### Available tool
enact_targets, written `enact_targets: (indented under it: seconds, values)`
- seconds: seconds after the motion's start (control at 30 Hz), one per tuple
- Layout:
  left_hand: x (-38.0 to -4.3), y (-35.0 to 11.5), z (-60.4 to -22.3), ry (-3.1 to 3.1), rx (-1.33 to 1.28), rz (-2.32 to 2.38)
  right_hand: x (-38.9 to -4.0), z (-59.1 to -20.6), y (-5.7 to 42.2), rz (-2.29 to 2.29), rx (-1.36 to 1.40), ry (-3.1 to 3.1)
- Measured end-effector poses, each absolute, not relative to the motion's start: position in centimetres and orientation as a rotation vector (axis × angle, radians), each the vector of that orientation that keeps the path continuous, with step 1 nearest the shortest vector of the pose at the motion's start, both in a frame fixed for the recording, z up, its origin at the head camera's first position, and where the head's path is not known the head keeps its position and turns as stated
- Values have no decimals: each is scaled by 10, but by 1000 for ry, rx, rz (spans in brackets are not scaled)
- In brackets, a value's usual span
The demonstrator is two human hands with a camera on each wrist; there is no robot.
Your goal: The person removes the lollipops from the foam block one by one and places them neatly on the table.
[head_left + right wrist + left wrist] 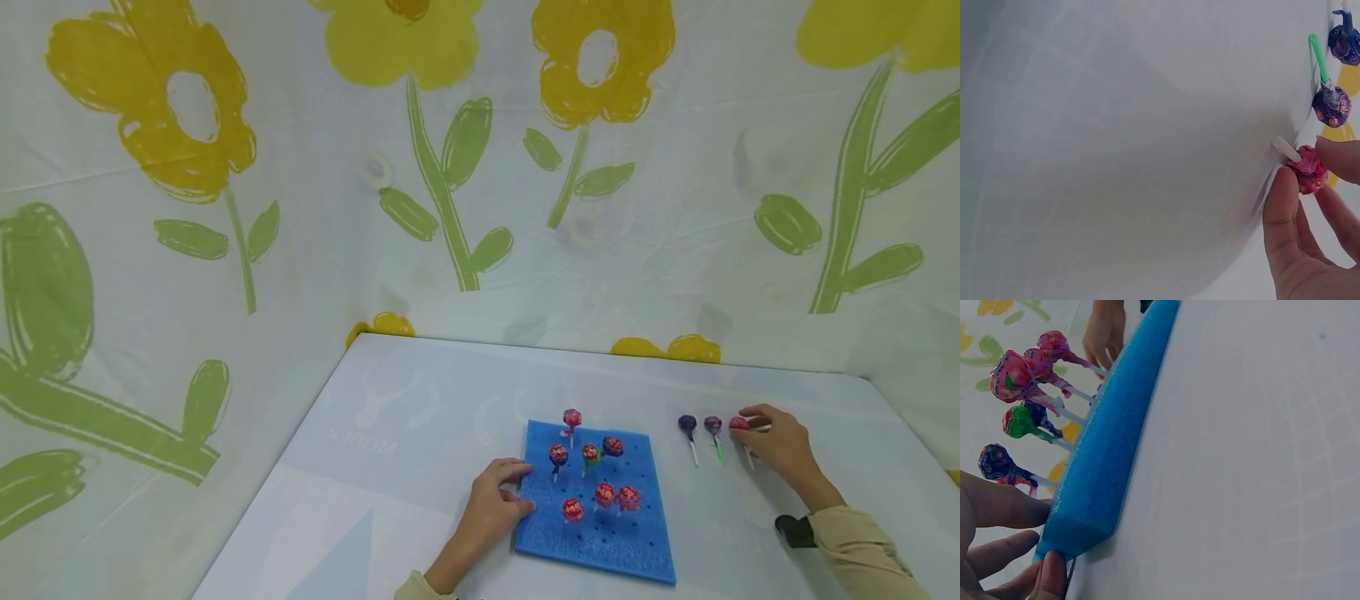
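Observation:
A blue foam board [600, 550] dotted with small holes lies on the table, and several wrapped lollipops [573, 510] stand in it on their sticks. At its left edge rests my left hand [487, 504], fingertips touching the side and upper rim; in the left wrist view these fingers [1007, 509] are at the board's corner. To the right of the board, my right hand [780, 442] pinches the head of a pink-red lollipop [1310, 169] between thumb and finger. Its white stick points away from the hand. Beside it lie a purple lollipop [713, 426] with a green stick and a dark-blue lollipop [687, 423].
The white table [420, 392] meets a flower-printed cloth [300, 275] at its back and left side. A black strap [795, 531] shows at the right wrist, near the beige sleeve [862, 546]. A gap of bare table separates the board from the loose lollipops.

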State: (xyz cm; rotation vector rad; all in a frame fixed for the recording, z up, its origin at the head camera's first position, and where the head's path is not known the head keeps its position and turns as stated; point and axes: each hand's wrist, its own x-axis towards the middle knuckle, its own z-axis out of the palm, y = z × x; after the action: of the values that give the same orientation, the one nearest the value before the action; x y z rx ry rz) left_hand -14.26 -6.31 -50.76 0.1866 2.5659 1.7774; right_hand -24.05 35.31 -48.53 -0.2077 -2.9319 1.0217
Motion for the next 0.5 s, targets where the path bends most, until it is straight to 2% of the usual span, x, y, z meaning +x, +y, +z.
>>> enact_targets:
  seconds: [0.5]
  values:
    - [-142,-64,-508,2550,196,1787,-232,-472,351,878,-112,-2904]
